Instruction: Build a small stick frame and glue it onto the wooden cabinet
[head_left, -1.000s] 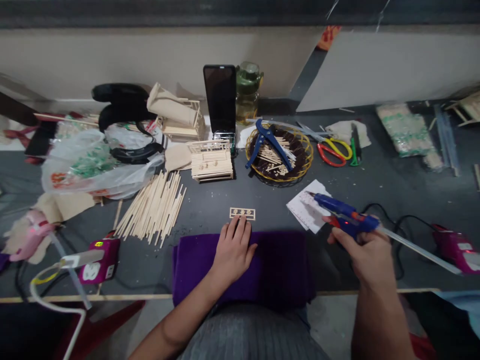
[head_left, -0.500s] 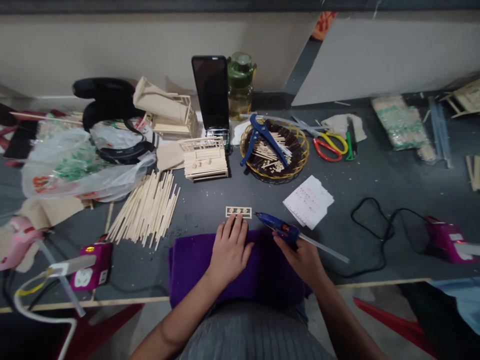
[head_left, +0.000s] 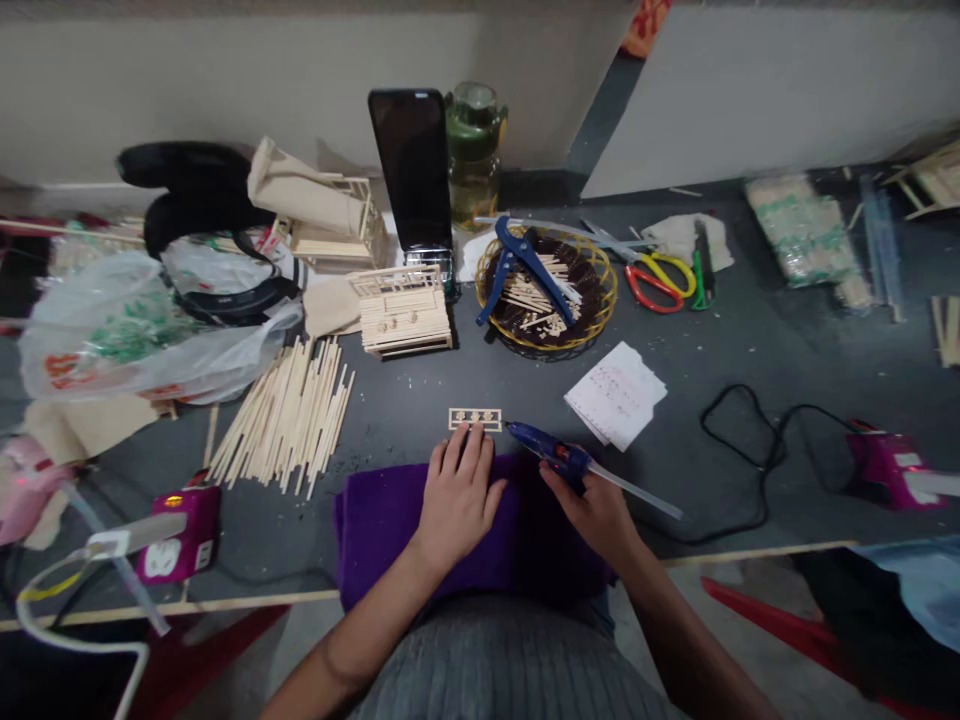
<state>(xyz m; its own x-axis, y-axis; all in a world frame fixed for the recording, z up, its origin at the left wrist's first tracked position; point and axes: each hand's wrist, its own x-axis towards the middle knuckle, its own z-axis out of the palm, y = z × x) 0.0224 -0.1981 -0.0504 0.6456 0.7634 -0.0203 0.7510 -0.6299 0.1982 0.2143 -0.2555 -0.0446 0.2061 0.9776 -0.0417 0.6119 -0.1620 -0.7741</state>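
My left hand (head_left: 459, 492) lies with its fingers stretched forward, their tips on the lower edge of a small rectangular wooden stick frame (head_left: 475, 416). Several tiny flower-like pieces sit inside that frame, flat on the dark table. In my right hand (head_left: 604, 510) is a blue glue gun (head_left: 551, 449), with a clear glue stick (head_left: 637, 489) poking out of its back. The gun's nozzle is right beside the frame's right end; whether it touches cannot be made out. Below my hands a folded purple cloth (head_left: 386, 535) covers the table's front edge.
Loose wooden sticks (head_left: 289, 420) fan out at left. Behind are a miniature wooden bench (head_left: 406, 325), a phone (head_left: 411, 165), a green bottle (head_left: 474, 150) and a basket (head_left: 607, 305) holding blue cutters (head_left: 514, 250). Paper (head_left: 615, 395), scissors (head_left: 655, 290) and a black cord (head_left: 757, 500) lie right.
The glue gun's nozzle has come slightly closer to the frame's right end. My left hand keeps its place on the frame. The whole view has shifted a little.
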